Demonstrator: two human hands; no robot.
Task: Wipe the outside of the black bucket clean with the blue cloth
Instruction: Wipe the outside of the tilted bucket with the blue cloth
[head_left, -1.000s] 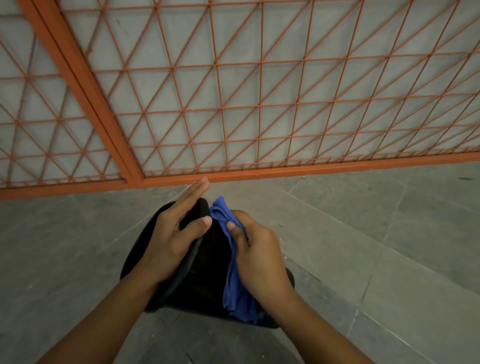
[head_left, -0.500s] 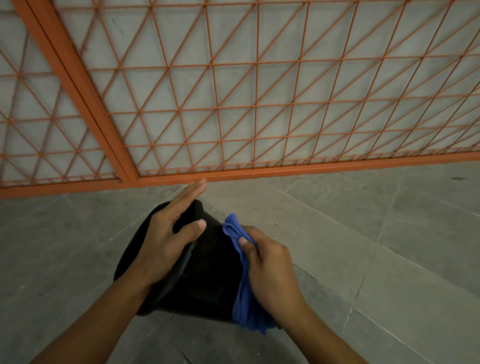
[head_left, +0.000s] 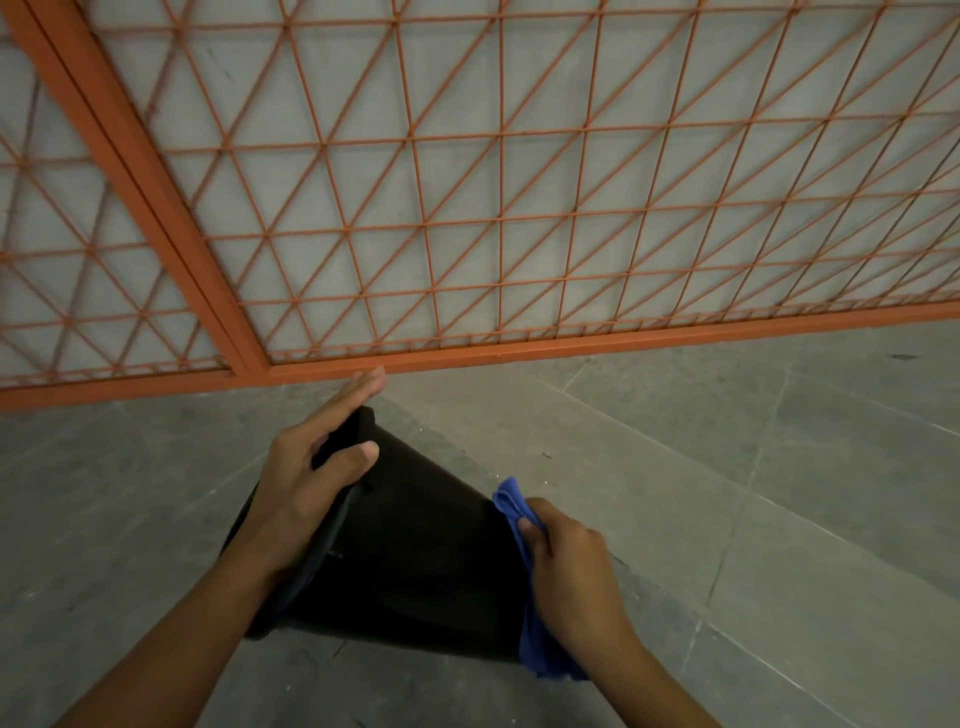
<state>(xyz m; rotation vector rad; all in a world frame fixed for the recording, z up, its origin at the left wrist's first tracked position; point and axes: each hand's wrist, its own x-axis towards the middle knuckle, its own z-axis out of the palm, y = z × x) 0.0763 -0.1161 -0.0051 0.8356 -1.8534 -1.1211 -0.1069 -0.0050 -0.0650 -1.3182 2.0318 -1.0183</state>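
Black bucket lies tipped on its side on the grey floor, near the orange mesh fence. My left hand steadies the rim, fingers straight, thumb over the edge. My right hand pinches the blue cloth against the base end. Wiping mid-way, I'd guess; underside hidden, likely left. No labels or writing readable.

Dim, even light; wide-angle bending at edges; soft focus throughout.
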